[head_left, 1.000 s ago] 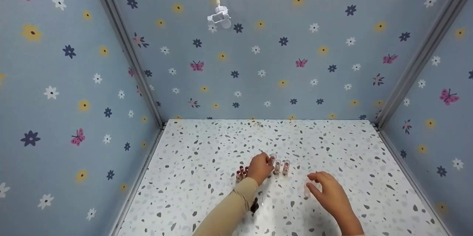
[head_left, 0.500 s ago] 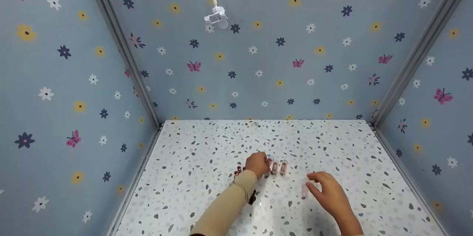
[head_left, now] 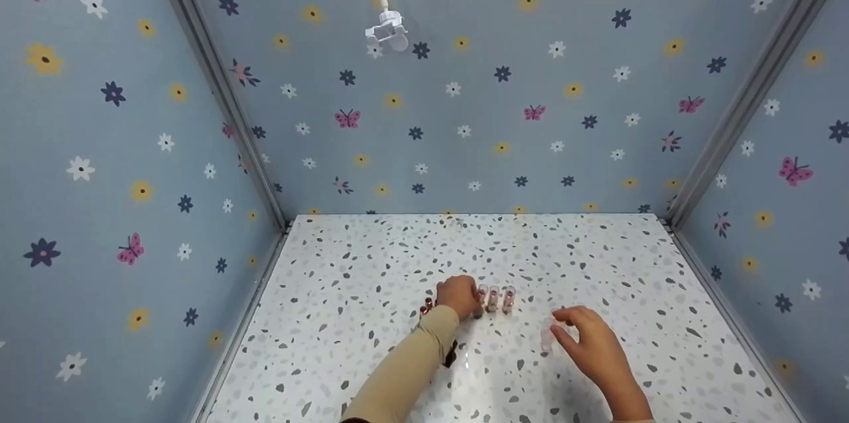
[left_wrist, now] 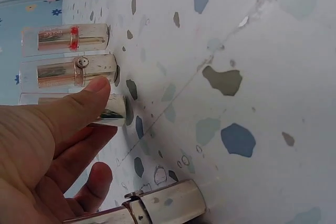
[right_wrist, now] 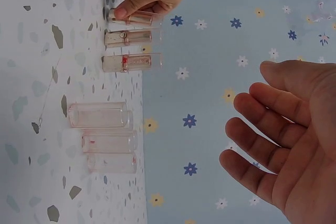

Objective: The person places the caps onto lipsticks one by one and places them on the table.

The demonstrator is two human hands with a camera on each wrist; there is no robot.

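Observation:
My left hand (head_left: 459,296) pinches a lipstick (left_wrist: 118,109) with a clear cap, thumb on its silvery base, at the left end of a short row. Beside it stand two more clear-capped lipsticks, one with a round emblem (left_wrist: 76,72) and one with a red band (left_wrist: 73,39). Below the left fingers is another lipstick (left_wrist: 170,203), partly out of frame. My right hand (right_wrist: 299,135) hovers with relaxed, bent fingers and holds nothing. In the right wrist view, clear caps (right_wrist: 100,115) stand on the table near that hand.
Several red-tipped lipsticks (head_left: 428,303) stand left of my left hand, partly hidden by it. The speckled table (head_left: 371,257) is enclosed by flowered walls. A white clamp (head_left: 388,30) hangs at the back wall.
The lipstick in my left hand has come down and forward from a tilt to upright, in line with the other two. My right hand has hardly moved.

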